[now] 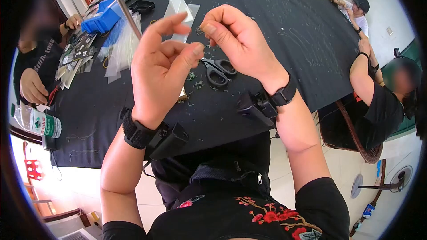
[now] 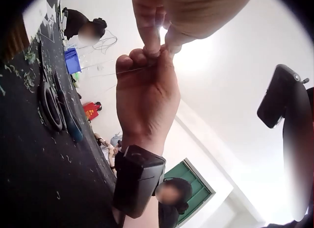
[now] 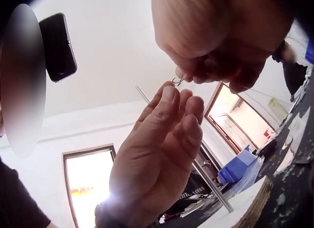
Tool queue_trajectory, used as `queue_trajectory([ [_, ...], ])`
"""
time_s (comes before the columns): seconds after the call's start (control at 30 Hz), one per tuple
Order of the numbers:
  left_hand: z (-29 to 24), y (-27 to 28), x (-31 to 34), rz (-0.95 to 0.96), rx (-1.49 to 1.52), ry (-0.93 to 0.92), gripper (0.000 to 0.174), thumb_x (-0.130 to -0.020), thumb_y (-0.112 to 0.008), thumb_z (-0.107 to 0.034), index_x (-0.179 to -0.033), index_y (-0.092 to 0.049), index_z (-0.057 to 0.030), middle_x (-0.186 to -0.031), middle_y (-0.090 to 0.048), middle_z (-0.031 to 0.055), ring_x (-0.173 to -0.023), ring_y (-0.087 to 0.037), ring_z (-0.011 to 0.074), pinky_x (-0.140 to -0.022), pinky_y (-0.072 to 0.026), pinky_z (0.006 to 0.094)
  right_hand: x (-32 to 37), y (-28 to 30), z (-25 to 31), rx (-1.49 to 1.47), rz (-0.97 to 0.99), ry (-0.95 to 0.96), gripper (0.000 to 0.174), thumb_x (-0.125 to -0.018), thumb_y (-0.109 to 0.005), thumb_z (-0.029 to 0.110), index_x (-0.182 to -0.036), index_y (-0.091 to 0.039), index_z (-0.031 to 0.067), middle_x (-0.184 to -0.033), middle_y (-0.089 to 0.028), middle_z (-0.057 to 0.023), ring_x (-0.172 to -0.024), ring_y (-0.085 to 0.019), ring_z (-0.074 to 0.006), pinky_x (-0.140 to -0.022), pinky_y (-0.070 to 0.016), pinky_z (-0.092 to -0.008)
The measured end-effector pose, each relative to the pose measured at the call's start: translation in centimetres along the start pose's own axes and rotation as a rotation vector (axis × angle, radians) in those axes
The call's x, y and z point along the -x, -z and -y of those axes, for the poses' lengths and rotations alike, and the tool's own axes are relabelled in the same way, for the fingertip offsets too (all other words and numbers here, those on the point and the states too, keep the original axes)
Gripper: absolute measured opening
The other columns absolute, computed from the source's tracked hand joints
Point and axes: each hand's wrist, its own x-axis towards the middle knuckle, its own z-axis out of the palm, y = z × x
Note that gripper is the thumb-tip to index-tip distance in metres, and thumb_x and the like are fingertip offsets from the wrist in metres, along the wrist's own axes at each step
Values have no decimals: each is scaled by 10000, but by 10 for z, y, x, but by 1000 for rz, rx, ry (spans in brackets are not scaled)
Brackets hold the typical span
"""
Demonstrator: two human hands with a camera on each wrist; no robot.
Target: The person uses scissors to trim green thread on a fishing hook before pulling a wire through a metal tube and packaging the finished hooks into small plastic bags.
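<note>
Both hands are raised over the black table. In the head view the left hand (image 1: 160, 69) has its thumb near the right hand (image 1: 244, 46), whose thumb and index finger pinch together. A small curved metal hook (image 3: 177, 82) shows in the right wrist view, at the thumb and index fingertips of the left hand (image 3: 154, 159), just below the right hand (image 3: 211, 41). Thin clear line (image 2: 130, 70) runs across the right hand's curled fingers (image 2: 139, 56) in the left wrist view. Black scissors (image 1: 217, 72) lie on the table below the hands.
Green thread scraps (image 1: 191, 76) lie by the scissors. Clear plastic sleeves (image 1: 179, 6), a blue bin (image 1: 101, 20) and a metal pole (image 1: 122, 4) stand or lie beyond and left. A water bottle (image 1: 38, 122) lies at the left edge. Other people sit at both sides.
</note>
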Motion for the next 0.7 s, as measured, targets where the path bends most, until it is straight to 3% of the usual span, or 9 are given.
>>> queue_trajectory([
  [0.13, -4, 3, 0, 65, -143, 228, 228, -813, -582, -70, -1017, -531, 19, -826, -600, 57, -656, -604, 92, -471, -422, 149, 0, -2, 3, -24, -48, 28, 96, -838, -536, 98, -817, -520, 6, -684, -534, -66, -597, -486, -110, -549, -413, -242],
  [0.23, -3, 2, 1, 23, -31, 203, 192, -821, -584, -116, -958, -560, 17, -782, -616, 50, -633, -604, 85, -436, -403, 142, 0, -4, 2, 77, -69, 116, 71, -828, -545, 80, -808, -526, 15, -699, -538, -69, -600, -503, -129, -550, -413, -250],
  [0.5, -4, 4, 0, 30, 28, 249, 214, -847, -550, -140, -985, -553, 23, -827, -619, 75, -637, -606, 101, -412, -397, 150, -2, -5, 3, 226, -86, 275, 62, -771, -583, 57, -771, -525, 36, -692, -527, -87, -637, -524, -235, -572, -419, -291],
  [0.7, -5, 5, -1, 20, 149, 330, 207, -845, -551, -139, -974, -566, 22, -823, -616, 71, -630, -600, 92, -415, -404, 151, -3, -2, 4, 339, -75, 361, 91, -728, -613, 66, -759, -530, 47, -694, -525, -90, -659, -510, -258, -614, -420, -312],
])
